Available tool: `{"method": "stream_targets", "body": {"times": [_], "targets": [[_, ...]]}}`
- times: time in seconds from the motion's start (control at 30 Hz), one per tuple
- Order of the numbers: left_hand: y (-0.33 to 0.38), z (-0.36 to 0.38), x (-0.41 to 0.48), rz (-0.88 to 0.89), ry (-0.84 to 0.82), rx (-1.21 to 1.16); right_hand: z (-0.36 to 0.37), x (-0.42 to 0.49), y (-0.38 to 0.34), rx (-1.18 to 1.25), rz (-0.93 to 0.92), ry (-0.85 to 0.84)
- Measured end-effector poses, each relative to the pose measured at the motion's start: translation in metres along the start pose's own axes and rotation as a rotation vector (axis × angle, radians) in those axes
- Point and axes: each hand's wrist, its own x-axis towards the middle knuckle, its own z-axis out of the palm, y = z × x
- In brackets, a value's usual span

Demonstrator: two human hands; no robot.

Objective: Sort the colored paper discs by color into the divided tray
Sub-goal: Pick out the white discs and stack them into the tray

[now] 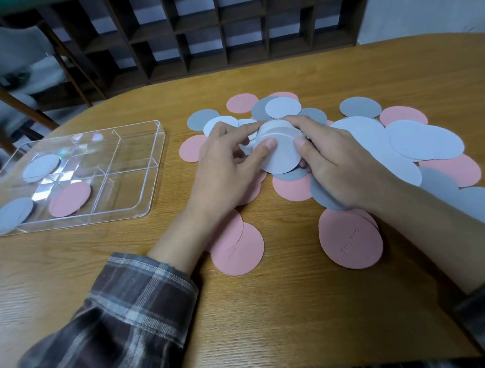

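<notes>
1. Clear plastic divided tray (130, 186) has barely anything in it so far: one pink paper disc (69, 199) in a near compartment, plus two pale greyish paper discs, one (12, 214) in the near-left corner compartment and one (41, 168) in the compartment behind it. The compartments on its right side look bare.
2. Right of the tray, both hands are on a small stack of white paper discs (280, 151). The left hand (229, 167) and right hand (337, 163) each curl round its edge, thumbs pressing on top.
3. Most of the job is left, I'd say: a loose pile of pink, grey and white discs (425, 139) sprawls over the wooden bench (296, 306) right of the tray.
</notes>
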Motion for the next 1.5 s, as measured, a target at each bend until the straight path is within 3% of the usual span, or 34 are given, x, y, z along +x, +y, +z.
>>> {"method": "stream_targets", "body": {"times": [0.1,0.3,0.57,0.73,0.97,1.5], "targets": [[0.001,-0.003,0.0,0.081,0.045,0.085,0.0,0.001,0.001,-0.063,0.015,-0.021],[0.004,0.0,-0.003,0.111,-0.032,0.142,0.008,-0.002,-0.006,-0.19,0.012,-0.117],[-0.001,-0.001,-0.001,0.177,-0.075,0.22,0.004,0.001,0.002,-0.234,-0.013,0.031],[-0.018,-0.009,0.007,0.134,0.059,0.32,-0.002,0.003,0.009,-0.2,-0.006,0.065],[-0.025,-0.012,0.008,-0.033,-0.142,0.451,-0.003,0.003,0.013,-0.172,0.038,0.104],[-0.032,-0.012,0.017,0.005,-0.02,0.457,-0.003,0.004,0.012,-0.182,0.022,0.108]]}}
